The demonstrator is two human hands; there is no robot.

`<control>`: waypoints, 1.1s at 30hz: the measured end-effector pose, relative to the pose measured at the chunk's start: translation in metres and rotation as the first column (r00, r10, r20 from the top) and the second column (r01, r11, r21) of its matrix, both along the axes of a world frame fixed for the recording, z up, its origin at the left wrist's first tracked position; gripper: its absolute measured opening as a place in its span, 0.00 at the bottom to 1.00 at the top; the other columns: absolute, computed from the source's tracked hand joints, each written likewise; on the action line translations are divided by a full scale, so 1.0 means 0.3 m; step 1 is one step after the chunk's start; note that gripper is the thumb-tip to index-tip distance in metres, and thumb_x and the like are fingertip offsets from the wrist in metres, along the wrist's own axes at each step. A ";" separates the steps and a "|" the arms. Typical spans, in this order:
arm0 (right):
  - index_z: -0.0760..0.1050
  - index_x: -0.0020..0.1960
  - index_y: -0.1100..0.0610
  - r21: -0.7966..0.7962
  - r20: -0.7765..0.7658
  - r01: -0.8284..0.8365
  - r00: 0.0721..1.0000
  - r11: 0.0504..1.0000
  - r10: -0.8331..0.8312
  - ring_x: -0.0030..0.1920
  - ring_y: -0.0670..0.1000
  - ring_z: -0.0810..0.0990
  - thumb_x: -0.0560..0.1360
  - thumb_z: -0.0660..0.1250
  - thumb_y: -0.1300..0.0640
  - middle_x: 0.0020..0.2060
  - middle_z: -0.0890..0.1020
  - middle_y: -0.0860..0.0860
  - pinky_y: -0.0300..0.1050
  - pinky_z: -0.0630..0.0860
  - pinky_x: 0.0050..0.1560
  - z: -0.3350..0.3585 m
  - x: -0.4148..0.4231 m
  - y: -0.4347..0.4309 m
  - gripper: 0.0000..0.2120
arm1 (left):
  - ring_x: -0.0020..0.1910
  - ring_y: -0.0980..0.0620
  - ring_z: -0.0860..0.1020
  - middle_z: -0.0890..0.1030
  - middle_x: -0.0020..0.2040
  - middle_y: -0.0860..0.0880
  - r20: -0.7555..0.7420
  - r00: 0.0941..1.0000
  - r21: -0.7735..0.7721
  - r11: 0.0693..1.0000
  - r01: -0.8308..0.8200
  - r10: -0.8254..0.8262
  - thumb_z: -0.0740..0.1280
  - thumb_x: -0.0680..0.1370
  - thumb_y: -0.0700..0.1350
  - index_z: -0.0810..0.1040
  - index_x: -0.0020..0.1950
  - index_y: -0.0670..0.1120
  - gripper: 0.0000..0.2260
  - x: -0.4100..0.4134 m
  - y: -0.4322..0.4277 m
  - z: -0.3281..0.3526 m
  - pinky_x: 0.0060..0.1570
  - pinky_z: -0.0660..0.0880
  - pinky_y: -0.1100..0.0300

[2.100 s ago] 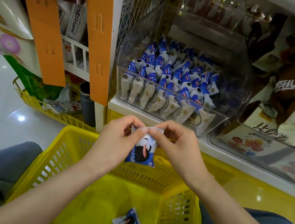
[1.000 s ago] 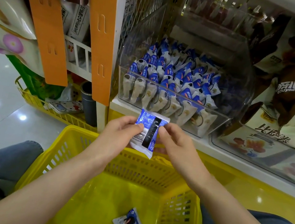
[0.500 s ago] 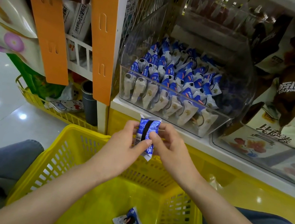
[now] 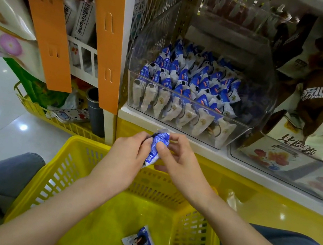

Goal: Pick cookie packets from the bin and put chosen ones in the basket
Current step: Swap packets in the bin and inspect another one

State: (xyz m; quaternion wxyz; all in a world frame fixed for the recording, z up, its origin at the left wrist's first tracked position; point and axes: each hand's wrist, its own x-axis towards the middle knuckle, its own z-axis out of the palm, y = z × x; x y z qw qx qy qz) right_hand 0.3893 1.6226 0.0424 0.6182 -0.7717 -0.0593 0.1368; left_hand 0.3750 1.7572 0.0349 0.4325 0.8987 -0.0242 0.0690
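A: Where is the cookie packet (image 4: 157, 146) at this moment?

B: It is between the two hands, above the far rim of the yellow basket (image 4: 78, 148) and just on the near side of the white shelf edge (image 4: 236, 159). It is not in the bin, and it is not yet in the basket.

A: How do the hands hold it?

B: The left hand (image 4: 126, 157) has its fingers curled against the left side of the packet. The right hand (image 4: 181, 164) pinches it, with the thumb on the front and the fingers behind. So both hands grip the same packet, and it stands nearly upright, a little tilted.

A: Why with two hands, and why there?

B: I think the person is examining the wrapper to decide if this one is chosen. Holding it over the basket is also practical. If it is accepted, it only needs to be released downward.

A: And the numbers?

B: One packet is in the hands. A second packet (image 4: 137, 242) lies flat on the basket floor at the near side, well apart from the hands. The clear bin (image 4: 260, 109) on the far shelf holds many blue and white packets standing in rows. They overlap too much for an exact count. There is one basket between the knees, and another yellow basket (image 4: 53, 119) stands on the floor at the far left.
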 end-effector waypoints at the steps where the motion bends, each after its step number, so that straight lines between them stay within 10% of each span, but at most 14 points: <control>1: 0.69 0.56 0.52 0.004 -0.015 0.003 1.000 1.000 -0.003 0.48 0.51 0.82 0.76 0.63 0.54 0.53 0.80 0.53 0.48 0.81 0.47 -0.001 -0.001 0.003 0.09 | 0.30 0.56 0.72 0.72 0.30 0.55 0.021 1.000 0.044 0.999 0.011 -0.012 0.56 0.80 0.48 0.75 0.48 0.48 0.10 -0.003 0.002 0.003 0.29 0.65 0.65; 6: 0.69 0.55 0.55 -0.001 -0.028 0.031 0.999 1.000 -0.031 0.45 0.52 0.82 0.76 0.64 0.55 0.52 0.81 0.55 0.47 0.82 0.43 -0.002 -0.002 0.008 0.09 | 0.29 0.54 0.70 0.70 0.30 0.54 0.060 0.996 0.177 0.983 0.056 -0.068 0.53 0.80 0.49 0.70 0.41 0.49 0.11 -0.014 0.004 0.004 0.31 0.65 0.56; 14: 0.69 0.53 0.51 -0.007 0.026 0.058 0.998 0.998 -0.057 0.43 0.50 0.82 0.77 0.63 0.56 0.53 0.80 0.54 0.44 0.81 0.40 -0.011 0.010 0.002 0.06 | 0.40 0.61 0.75 0.78 0.45 0.51 -0.051 0.998 -0.057 0.998 0.035 -0.038 0.58 0.80 0.44 0.77 0.60 0.47 0.12 0.003 -0.013 0.010 0.39 0.67 0.74; 20: 0.69 0.56 0.52 -0.003 0.050 0.062 0.997 0.998 -0.061 0.45 0.50 0.81 0.78 0.60 0.55 0.52 0.80 0.54 0.43 0.80 0.40 -0.001 0.022 -0.010 0.07 | 0.47 0.55 0.76 0.76 0.53 0.48 -0.094 0.994 -0.188 0.982 0.028 -0.046 0.60 0.79 0.40 0.74 0.63 0.48 0.14 0.007 -0.023 0.011 0.52 0.71 0.64; 23: 0.69 0.60 0.49 -0.004 0.137 -0.038 0.990 0.999 0.038 0.48 0.44 0.79 0.80 0.55 0.54 0.52 0.79 0.46 0.37 0.78 0.40 0.016 0.020 -0.019 0.11 | 0.50 0.46 0.80 0.81 0.51 0.43 -0.187 0.982 -0.490 0.869 -0.070 -0.026 0.56 0.81 0.42 0.76 0.51 0.51 0.10 0.010 -0.019 0.028 0.54 0.76 0.49; 27: 0.64 0.66 0.44 -0.048 0.156 -0.094 0.983 0.994 0.101 0.49 0.44 0.79 0.79 0.59 0.58 0.54 0.79 0.46 0.34 0.75 0.46 0.024 0.024 -0.025 0.18 | 0.47 0.54 0.82 0.85 0.45 0.50 -0.341 0.923 -0.775 0.609 -0.170 -0.176 0.53 0.81 0.53 0.79 0.50 0.51 0.15 0.015 -0.007 0.062 0.51 0.77 0.56; 33: 0.67 0.60 0.48 -0.036 0.089 -0.028 0.996 0.999 0.031 0.46 0.45 0.79 0.75 0.66 0.60 0.50 0.80 0.46 0.35 0.77 0.42 0.039 0.035 -0.022 0.17 | 0.51 0.59 0.79 0.82 0.52 0.54 -0.261 0.961 -0.541 0.838 -0.070 -0.088 0.66 0.76 0.46 0.76 0.60 0.50 0.12 -0.005 -0.010 0.071 0.50 0.74 0.68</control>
